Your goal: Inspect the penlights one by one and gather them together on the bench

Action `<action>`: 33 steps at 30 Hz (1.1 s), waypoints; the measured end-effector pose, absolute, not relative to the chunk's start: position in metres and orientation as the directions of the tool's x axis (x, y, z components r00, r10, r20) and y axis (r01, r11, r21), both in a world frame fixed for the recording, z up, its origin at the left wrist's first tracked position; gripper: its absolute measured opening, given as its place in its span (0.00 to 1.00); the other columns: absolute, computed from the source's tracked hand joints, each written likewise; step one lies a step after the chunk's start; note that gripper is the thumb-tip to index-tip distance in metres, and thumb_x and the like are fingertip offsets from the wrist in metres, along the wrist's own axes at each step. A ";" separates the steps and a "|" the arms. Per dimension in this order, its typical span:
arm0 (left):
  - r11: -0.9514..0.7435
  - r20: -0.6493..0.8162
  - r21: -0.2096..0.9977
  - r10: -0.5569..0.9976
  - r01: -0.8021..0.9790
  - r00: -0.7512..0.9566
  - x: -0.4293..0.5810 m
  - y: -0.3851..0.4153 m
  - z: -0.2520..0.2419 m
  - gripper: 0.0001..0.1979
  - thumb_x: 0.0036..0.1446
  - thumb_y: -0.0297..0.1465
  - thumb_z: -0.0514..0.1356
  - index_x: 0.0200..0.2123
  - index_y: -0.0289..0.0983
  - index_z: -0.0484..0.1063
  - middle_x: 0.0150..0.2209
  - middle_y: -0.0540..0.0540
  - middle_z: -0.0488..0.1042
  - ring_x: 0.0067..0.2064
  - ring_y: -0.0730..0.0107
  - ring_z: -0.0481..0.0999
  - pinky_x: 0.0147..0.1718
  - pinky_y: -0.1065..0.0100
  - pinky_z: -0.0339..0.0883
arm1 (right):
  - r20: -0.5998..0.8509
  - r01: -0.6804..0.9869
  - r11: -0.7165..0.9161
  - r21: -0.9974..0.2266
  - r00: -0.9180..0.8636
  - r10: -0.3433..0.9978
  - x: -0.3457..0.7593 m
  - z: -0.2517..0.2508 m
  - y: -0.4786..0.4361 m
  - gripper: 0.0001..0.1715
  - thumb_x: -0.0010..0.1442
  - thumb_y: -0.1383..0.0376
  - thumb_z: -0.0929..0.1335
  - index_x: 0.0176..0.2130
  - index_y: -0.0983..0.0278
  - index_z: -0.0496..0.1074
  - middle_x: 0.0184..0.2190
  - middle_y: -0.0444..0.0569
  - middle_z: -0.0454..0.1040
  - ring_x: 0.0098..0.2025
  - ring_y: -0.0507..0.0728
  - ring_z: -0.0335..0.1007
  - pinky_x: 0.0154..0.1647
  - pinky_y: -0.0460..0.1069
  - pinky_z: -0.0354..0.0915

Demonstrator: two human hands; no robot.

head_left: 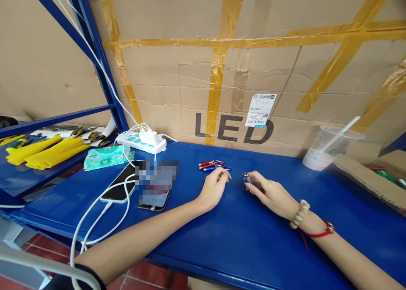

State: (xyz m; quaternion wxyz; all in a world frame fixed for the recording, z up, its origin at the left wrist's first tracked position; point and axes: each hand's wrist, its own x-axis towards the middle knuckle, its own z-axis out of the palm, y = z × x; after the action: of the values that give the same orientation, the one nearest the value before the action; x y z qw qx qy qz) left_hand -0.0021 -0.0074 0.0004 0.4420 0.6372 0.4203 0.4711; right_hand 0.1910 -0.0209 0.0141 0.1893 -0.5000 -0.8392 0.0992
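My right hand (269, 192) rests on the blue table (241, 235) with its fingers curled round a small silver cylinder (247, 177), one end poking out toward the left. My left hand (214, 187) lies a little to its left, fingers bent with the tips pinched near a few red and blue pen-like sticks (214, 165) on the table. Whether the left fingertips hold anything is too small to make out. A bead bracelet and a red string sit on my right wrist.
Two phones (122, 184) with white cables lie at the left beside a white power strip (142, 141). A plastic cup with a straw (328, 148) stands at the right, next to an open carton (374, 178). A taped cardboard wall marked LED backs the table. Yellow items lie on the left shelf.
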 end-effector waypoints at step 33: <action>-0.352 0.286 0.895 0.924 0.275 0.253 -0.002 -0.014 0.009 0.17 0.59 0.34 0.49 0.18 0.36 0.56 0.23 0.52 0.58 0.28 0.73 0.60 0.30 0.71 0.55 | 0.326 0.751 0.592 -0.293 -0.504 0.800 0.171 0.012 -0.032 0.17 0.65 0.57 0.56 0.49 0.59 0.63 0.42 0.48 0.72 0.33 0.53 0.72 0.34 0.48 0.68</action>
State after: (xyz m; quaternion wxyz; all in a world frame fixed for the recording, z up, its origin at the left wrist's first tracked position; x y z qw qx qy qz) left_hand -0.0022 -0.0144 0.0090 0.3735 0.6979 0.4294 0.4348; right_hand 0.1715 -0.0316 0.0121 0.2176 -0.4480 -0.8652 0.0569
